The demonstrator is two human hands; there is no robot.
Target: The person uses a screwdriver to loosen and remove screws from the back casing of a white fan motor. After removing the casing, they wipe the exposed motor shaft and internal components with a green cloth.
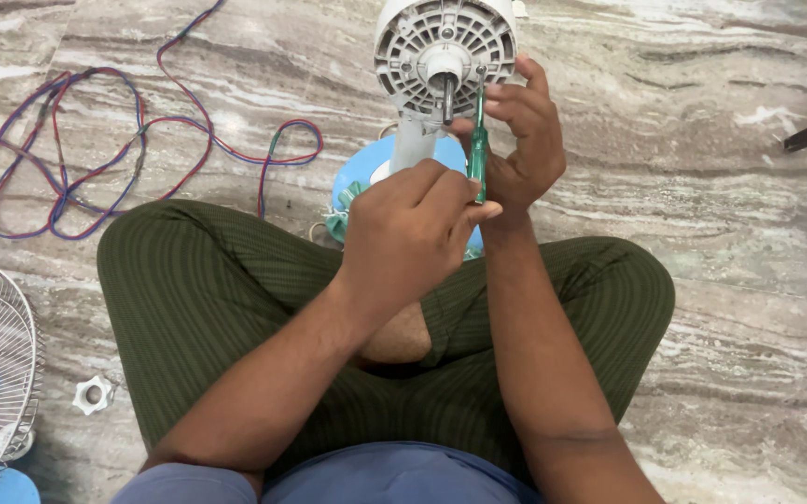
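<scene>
While the left hand (pixel 413 238) grips a green screwdriver (pixel 479 154), the right hand (pixel 525 140) steadies it at the fan motor (pixel 444 51).

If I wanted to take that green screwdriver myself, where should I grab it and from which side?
Probably by the green handle of the screwdriver, coming from below, nearest the person. It stands nearly upright with its tip up at the grey fan motor, so the handle's lower end is the free part. The left hand already grips there; the right hand steadies the shaft higher up.
</scene>
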